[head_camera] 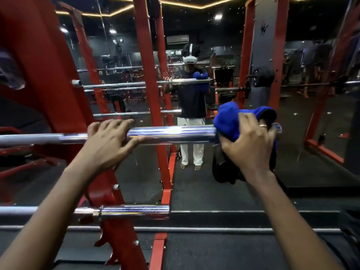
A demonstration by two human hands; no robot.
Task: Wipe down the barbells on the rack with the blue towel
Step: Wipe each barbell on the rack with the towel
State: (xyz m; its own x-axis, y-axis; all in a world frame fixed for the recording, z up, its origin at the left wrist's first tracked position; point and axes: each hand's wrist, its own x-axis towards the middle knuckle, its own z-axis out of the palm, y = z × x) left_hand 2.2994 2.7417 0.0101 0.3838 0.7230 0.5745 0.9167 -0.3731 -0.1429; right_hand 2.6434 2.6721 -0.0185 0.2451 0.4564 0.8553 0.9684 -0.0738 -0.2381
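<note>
Right hand (251,141) clamps the bunched blue towel (229,121) around the shiny barbell (171,134); left hand (109,141) rests loosely open on it. Red rack (58,78), mirror (214,55) ahead.

no text, brand or number can be read; a small red-and-dark mark on the grey rack panel (263,29) is too blurred to make out.

The top barbell (171,133) lies sideways on the rack (58,106). The left hand (109,141) rests on its middle. The right hand (251,141) holds the towel (229,119) around its right end. Another barbell (134,210) lies below, nearer. A mirror (214,55) stands behind.
</note>
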